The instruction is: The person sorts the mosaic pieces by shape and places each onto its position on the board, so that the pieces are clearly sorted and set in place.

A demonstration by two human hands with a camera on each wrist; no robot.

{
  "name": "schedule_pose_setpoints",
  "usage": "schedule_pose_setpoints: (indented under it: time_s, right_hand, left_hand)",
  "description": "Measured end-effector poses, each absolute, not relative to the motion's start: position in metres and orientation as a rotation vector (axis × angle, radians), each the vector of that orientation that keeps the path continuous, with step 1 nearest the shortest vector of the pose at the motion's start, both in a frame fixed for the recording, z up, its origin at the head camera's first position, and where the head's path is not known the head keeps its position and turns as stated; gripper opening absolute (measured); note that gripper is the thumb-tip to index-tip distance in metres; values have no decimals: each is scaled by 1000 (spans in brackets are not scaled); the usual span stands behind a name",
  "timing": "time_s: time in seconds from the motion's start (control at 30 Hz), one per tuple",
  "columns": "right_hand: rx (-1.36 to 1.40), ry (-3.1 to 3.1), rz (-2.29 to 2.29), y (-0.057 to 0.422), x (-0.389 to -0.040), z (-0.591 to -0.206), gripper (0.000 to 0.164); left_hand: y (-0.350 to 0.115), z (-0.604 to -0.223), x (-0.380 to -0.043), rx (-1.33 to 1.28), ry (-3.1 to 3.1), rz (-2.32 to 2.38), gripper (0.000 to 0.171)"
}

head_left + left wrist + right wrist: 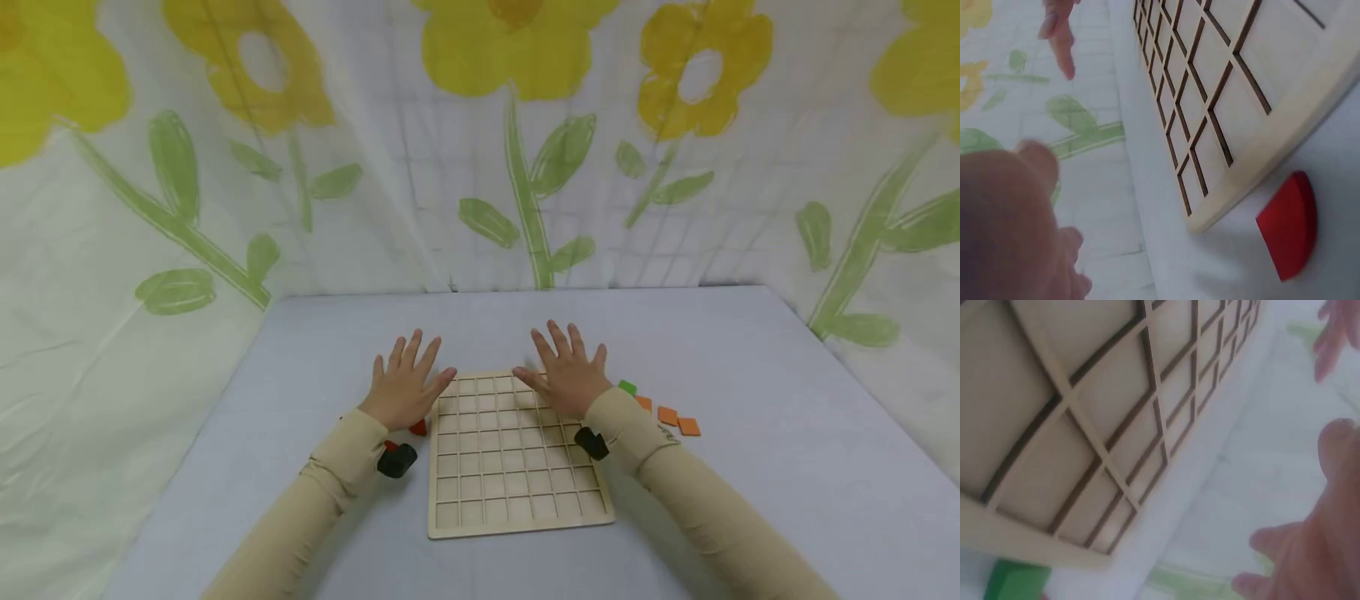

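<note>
A square wooden grid board (495, 464) lies on the table, its shallow square cells bare. My left hand (403, 392), fingers spread, is over the board's far left corner and holds nothing. Fingers also spread, my right hand (572, 379) is over the far right corner, holding nothing. Close to the board's left edge lies a red piece with one curved side (1291, 226), partly behind the left wrist in the head view. A green piece (627, 387) and several orange square pieces (667, 416) lie right of the board, some partly hidden by the right sleeve.
The board stands on a pale table (750, 367). Behind it hangs a white curtain (420, 192) printed with yellow flowers and green stems. A dark wrist camera (397, 460) is strapped under the left wrist, another dark camera (592, 443) under the right.
</note>
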State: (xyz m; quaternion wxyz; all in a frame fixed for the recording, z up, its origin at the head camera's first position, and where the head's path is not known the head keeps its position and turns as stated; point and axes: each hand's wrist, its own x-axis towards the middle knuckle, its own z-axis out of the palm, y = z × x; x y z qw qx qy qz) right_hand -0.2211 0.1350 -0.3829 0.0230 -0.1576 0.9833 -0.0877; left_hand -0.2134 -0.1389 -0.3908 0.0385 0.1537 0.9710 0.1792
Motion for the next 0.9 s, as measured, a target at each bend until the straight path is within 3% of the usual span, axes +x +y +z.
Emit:
schedule_pose_setpoints:
  time_s: [0.3, 0.5, 0.77, 0.9]
  right_hand:
    - [-515, 2923, -280, 185, -213, -366, 72]
    - [-432, 2857, -248, 228, -216, -361, 65]
    - [-374, 2700, -318, 261, -216, -354, 55]
    - [-332, 2701, -265, 283, -211, -362, 42]
  left_hand:
    - [-163, -399, -201, 857, 2877, 407, 81]
    - [-163, -408, -198, 808, 2779, 457, 94]
    - [-167, -415, -189, 804, 2797, 413, 90]
    - [-168, -414, -187, 797, 2808, 433, 88]
